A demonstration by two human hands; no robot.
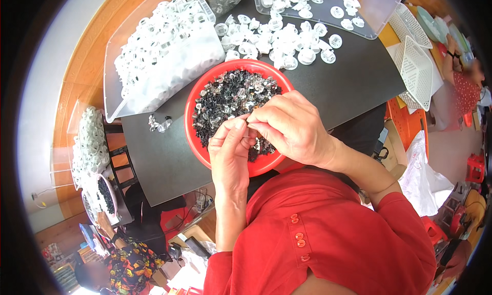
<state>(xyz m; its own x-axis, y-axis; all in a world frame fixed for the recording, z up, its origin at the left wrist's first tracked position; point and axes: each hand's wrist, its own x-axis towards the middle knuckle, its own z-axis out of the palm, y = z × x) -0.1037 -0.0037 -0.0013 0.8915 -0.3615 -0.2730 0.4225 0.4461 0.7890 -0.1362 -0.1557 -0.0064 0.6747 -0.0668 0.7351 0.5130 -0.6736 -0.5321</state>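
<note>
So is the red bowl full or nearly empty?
Fairly full: the red bowl holds a heap of small black and clear parts covering most of its bottom; both hands work above its near edge.

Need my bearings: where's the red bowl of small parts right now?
Head view, centre: the red bowl sits on the dark table, under both hands, with loose white caps behind it.

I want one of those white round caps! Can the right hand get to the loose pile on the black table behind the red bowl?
Probably yes. The right hand is busy over the red bowl, fingers pinched with the left hand, but nothing stands between it and the white caps just beyond the rim.
</note>
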